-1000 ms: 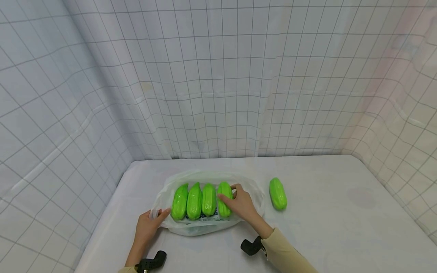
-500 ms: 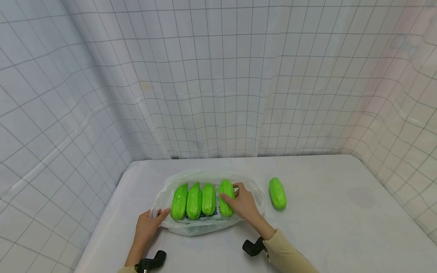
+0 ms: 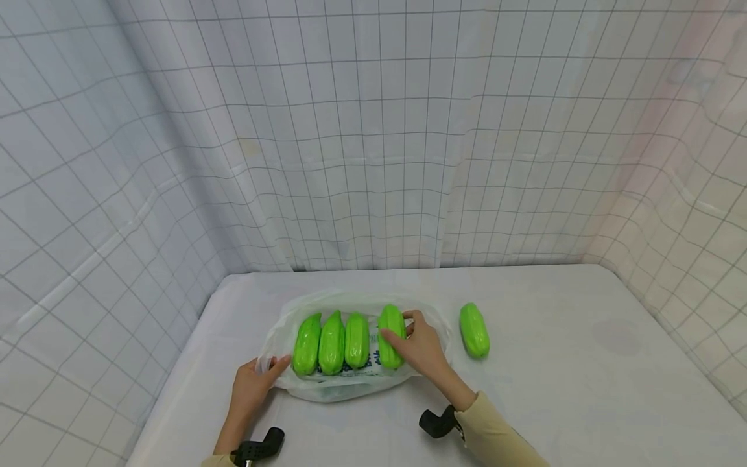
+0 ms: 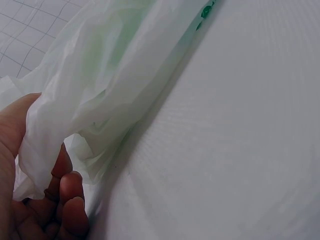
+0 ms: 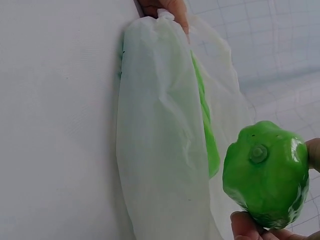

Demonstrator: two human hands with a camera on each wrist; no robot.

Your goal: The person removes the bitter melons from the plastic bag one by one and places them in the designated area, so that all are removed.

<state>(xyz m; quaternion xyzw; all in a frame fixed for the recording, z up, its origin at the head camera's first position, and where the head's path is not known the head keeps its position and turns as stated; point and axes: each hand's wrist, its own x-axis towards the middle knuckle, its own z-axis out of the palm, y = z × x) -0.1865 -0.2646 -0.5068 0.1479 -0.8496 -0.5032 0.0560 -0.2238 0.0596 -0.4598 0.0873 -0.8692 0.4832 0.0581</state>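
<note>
A white translucent plastic bag (image 3: 327,392) lies open on the table with three glossy green, long ridged vegetables (image 3: 332,344) side by side in it. My left hand (image 3: 252,388) pinches the bag's left edge between thumb and curled fingers; the left wrist view shows the bunched plastic (image 4: 60,115) in its grip. My right hand (image 3: 421,344) holds a similar green vegetable (image 3: 391,336) by its sides, over the right part of the bag. In the right wrist view this held vegetable (image 5: 265,175) appears end-on, with a small round stub, raised beside the bag's wall (image 5: 160,135).
Another green vegetable (image 3: 474,331) rests on the white table (image 3: 560,376), to the right of the bag. Grid-patterned white curtains (image 3: 362,143) hang behind and on both sides of the table. Each wrist wears a black camera mount (image 3: 438,423).
My right hand has shifted a little to the right and away from me with its vegetable, widening the gap to the other three and baring more bag print. My left hand stays put.
</note>
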